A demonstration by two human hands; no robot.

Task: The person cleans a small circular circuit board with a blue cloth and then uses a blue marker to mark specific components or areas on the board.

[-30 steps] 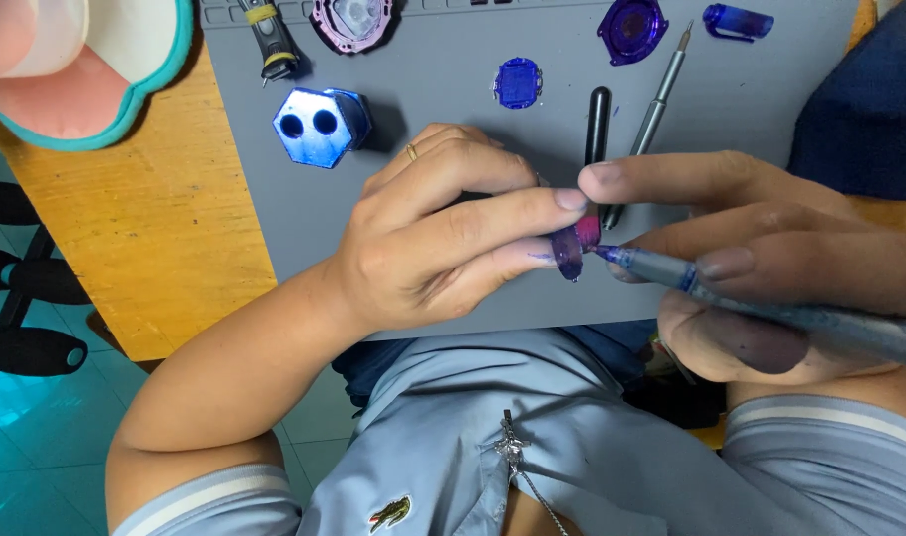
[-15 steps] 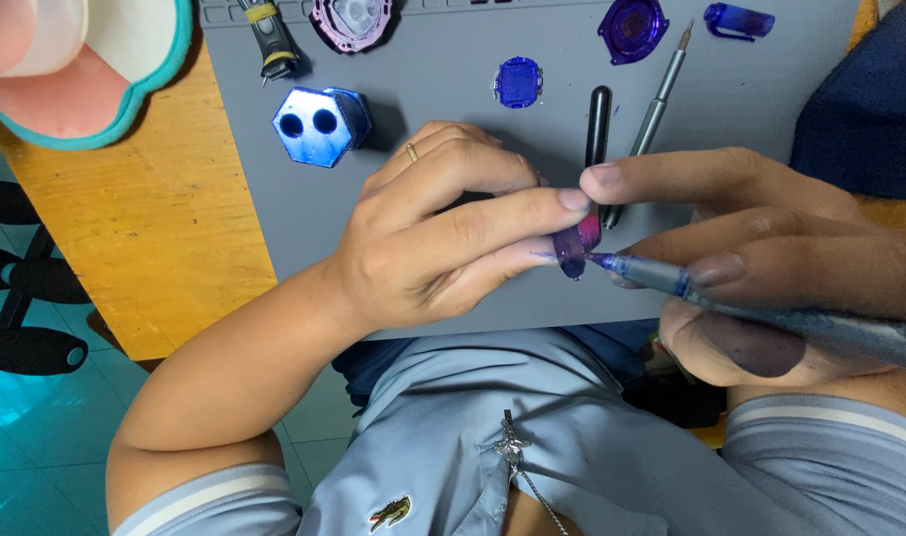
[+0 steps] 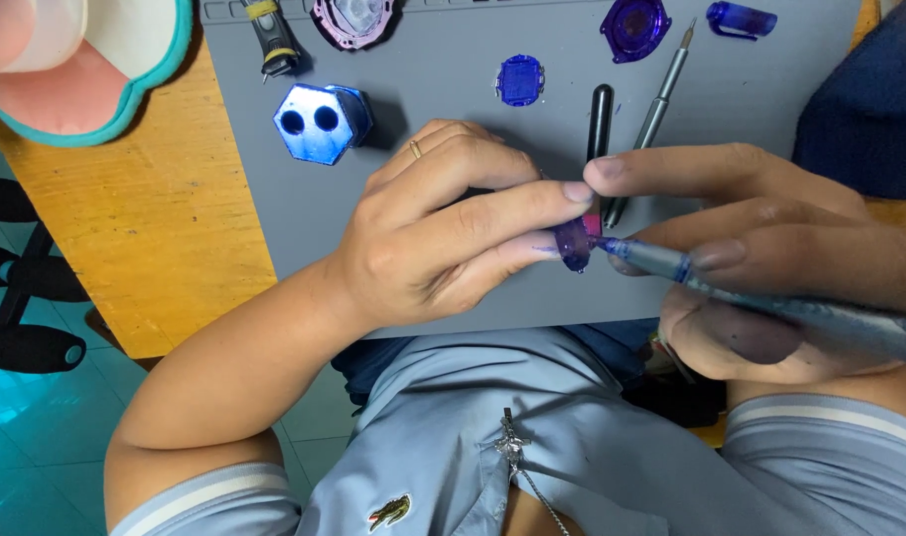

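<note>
A small purple part (image 3: 575, 241), glossy and translucent, is sitting pinched between the fingertips of the left hand (image 3: 443, 233), just above the near edge of the grey mat (image 3: 274, 199). The right hand (image 3: 770, 248) is closing around a blue pen (image 3: 770, 303), its tip touching the part, while its forefinger is pressing the part's top. On the mat beyond the part are lying a black stick (image 3: 600, 114), a grey tool (image 3: 661, 99), a blue hexagonal block (image 3: 319, 121) and purple pieces (image 3: 520, 79). The mat is lying on a yellow bench (image 3: 125, 228), with bare grey room showing left of the part.
</note>
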